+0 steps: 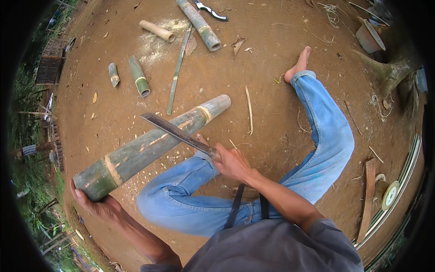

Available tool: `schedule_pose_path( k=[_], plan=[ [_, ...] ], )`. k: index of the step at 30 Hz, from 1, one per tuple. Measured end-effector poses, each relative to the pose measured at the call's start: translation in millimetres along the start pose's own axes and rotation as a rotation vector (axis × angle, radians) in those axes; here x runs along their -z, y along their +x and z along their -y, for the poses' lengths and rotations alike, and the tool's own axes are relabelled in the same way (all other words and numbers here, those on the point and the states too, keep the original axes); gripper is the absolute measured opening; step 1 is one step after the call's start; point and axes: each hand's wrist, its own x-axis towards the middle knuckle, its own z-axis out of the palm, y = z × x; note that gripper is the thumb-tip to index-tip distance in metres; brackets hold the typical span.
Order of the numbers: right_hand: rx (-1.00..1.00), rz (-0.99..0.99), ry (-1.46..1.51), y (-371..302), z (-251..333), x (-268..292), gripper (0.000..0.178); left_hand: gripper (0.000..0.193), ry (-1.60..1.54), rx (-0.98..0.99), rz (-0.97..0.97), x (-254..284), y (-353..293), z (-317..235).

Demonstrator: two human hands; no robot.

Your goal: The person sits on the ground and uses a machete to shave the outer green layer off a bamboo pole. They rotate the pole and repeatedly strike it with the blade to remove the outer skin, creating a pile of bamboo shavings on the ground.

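Note:
A thick green bamboo pole slants across in front of me, its near end at the lower left and its far end toward the upper middle. My left hand is wrapped round its near end from below, thumb against the rim. In my right hand is a machete, gripped by its handle. The long dark machete blade points up and left and lies across the pole in view; whether it touches the bark I cannot tell. Pale scraped patches show along the bamboo.
Beyond lie short bamboo pieces, a pale tube, a long split strip, another bamboo pole and a folding saw. My jeans-clad legs flank the work. A wooden plank and a bucket are at right.

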Motion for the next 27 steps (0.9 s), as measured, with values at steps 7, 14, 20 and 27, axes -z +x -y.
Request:
schedule_pose_path(
  k=[7,14,20,27],
  plan=[
    [-0.08,0.106,-0.204,25,-40,11,0.026,0.065,0.07,0.098,-0.134,61,-12,21],
    [-0.239,0.15,-0.16,45,-65,-7,0.029,0.056,0.149,0.196,-0.23,76,-33,28],
    [-0.29,0.089,-0.152,47,-77,-11,0.029,0.056,0.201,0.196,-0.255,74,-46,24],
    [-0.303,-0.051,-0.091,66,-79,-31,0.027,0.052,0.244,0.212,-0.296,57,-52,14]
  ],
)
